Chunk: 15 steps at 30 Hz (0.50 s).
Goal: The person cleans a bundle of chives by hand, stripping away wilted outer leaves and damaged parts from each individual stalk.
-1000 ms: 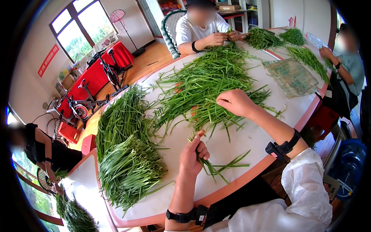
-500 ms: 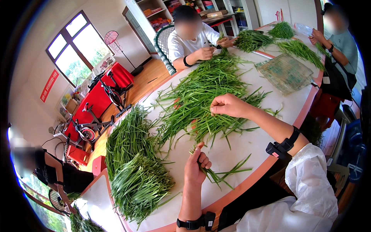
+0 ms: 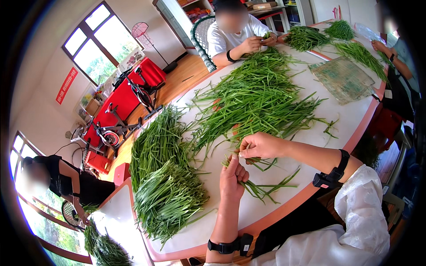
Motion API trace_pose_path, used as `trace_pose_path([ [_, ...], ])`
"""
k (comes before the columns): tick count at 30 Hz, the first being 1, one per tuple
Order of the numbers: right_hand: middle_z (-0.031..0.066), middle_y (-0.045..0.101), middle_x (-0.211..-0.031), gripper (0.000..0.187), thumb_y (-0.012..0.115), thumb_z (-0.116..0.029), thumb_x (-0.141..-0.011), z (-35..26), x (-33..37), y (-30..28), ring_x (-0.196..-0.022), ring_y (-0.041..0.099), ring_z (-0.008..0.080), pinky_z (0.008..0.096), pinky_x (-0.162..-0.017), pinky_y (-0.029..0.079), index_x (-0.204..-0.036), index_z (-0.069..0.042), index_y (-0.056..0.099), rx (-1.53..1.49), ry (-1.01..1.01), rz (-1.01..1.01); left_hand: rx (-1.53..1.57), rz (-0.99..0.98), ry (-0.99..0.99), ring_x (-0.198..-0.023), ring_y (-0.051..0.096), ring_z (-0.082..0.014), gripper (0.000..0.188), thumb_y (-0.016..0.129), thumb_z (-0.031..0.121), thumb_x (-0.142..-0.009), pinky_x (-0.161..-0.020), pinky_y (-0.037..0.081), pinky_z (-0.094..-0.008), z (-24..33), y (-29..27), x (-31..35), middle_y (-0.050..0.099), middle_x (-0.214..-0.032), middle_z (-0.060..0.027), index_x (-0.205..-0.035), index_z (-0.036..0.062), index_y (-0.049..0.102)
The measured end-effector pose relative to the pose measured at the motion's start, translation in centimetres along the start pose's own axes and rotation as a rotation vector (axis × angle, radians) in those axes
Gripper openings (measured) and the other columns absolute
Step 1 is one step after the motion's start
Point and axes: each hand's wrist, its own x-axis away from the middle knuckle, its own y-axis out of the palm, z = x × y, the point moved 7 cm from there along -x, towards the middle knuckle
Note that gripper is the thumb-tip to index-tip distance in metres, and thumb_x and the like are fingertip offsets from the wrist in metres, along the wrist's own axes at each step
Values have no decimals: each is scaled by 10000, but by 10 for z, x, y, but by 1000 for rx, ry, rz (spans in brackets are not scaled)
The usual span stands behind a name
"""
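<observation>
My left hand point(image 3: 232, 178) is closed around a small bunch of garlic chives point(image 3: 268, 191), whose leaves fan out to the right below the fist. Close beside its thumb, my right hand point(image 3: 262, 146) pinches with thumb and forefinger. A few chive leaves show just under the right hand, seemingly held in it. Beyond both hands, a large loose heap of garlic chives point(image 3: 262, 97) spreads across the white table point(image 3: 230, 217). To the left lie two tidier piles, a farther one point(image 3: 157, 146) and a nearer one point(image 3: 168, 199) with its cut ends lined up.
Across the table a person in white point(image 3: 242, 37) handles chives; another person sits at the far right. A greenish flat mat point(image 3: 342, 80) lies on the right, with more chive piles point(image 3: 306, 37) behind. At lower left, a person in black point(image 3: 71, 177) works at another table.
My right hand has come down from the heap toward my left hand, now with chive leaves beneath it. The left hand keeps its bunch. The whole view has shifted slightly.
</observation>
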Motion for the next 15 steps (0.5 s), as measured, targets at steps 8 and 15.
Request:
trace_pose_path([
  [8,36,572,-668,252,570,-237,-858,26,6,18,-586,530,95,232,-554,420,-870,15,573,-183,183,-235,-11,60,59,-457,211,-40,197,488,200,-894,-425,206,-198,11,-4,-1,230,-541,75,-1071,118,512],
  [15,50,581,-673,290,554,-235,-866,30,44,0,-611,566,119,241,-588,464,-923,46,598,-114,259,-107,84,29,104,-458,219,-53,199,505,194,-883,-439,212,-206,16,-13,-4,227,-536,74,-1056,97,520],
])
